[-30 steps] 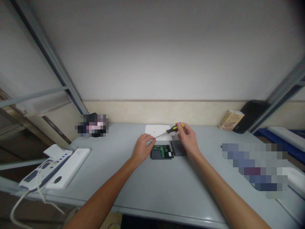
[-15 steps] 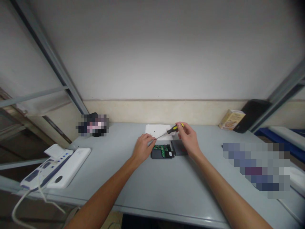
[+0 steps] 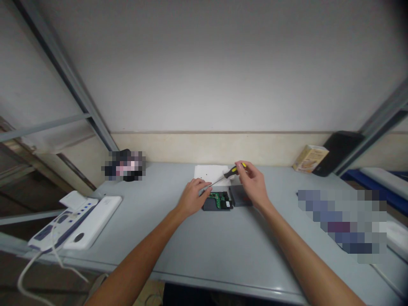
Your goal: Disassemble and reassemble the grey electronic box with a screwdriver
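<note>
At the lower left of the frame, a white cable (image 3: 21, 276) is looped past the front edge of the grey table (image 3: 229, 250). Just above it, a white-and-blue power strip (image 3: 72, 219) is seen lying beside a white slab (image 3: 102, 216) marked with a dark oval. At the lower right, an object is hidden by a pixelated patch (image 3: 344, 229). At the centre, a dark device (image 3: 211, 205) is laid flat on the table, its green circuit board exposed, and just to its right a dark grey panel (image 3: 237, 196) is partly covered by the right hand (image 3: 253, 185). The two hands are held apart. The yellow-and-black handle of a screwdriver (image 3: 231, 171) is gripped by the right hand, the shaft being slanted down and left toward the fingertips of the left hand (image 3: 193, 197), which is placed at the device's upper left corner; whether anything is pinched there cannot be told. Behind them, a white sheet (image 3: 211, 171) is dotted with small dark specks. At the right, a yellowish carton (image 3: 310, 159) is stood before a black case (image 3: 340, 148), and the background is filled by a pale wall (image 3: 204, 76).
</note>
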The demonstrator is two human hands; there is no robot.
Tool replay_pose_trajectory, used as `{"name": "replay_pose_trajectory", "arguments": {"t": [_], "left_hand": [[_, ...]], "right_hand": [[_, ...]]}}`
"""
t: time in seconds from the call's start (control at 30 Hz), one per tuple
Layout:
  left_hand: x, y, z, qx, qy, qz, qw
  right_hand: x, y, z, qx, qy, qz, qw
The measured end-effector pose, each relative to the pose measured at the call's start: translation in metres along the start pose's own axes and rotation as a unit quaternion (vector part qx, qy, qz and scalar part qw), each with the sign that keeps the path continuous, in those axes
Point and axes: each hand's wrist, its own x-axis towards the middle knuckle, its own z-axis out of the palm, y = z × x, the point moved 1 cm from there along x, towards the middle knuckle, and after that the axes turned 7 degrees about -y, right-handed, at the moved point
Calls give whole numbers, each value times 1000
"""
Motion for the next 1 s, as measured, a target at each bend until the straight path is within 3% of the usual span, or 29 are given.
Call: {"name": "replay_pose_trajectory", "arguments": {"t": [0.13,0.33,1.0], "left_hand": [[1,-1,-7,15,16,-12,1000],[1,2,-17,53,-24,-28,998],[0,5,-11,40,-74,-6,996]], "right_hand": [[1,3,-1,-23,-3,-20,1000],[2,10,2,-48,-27,-35,998],[-4,5,6,-60,-73,-38,995]]}}
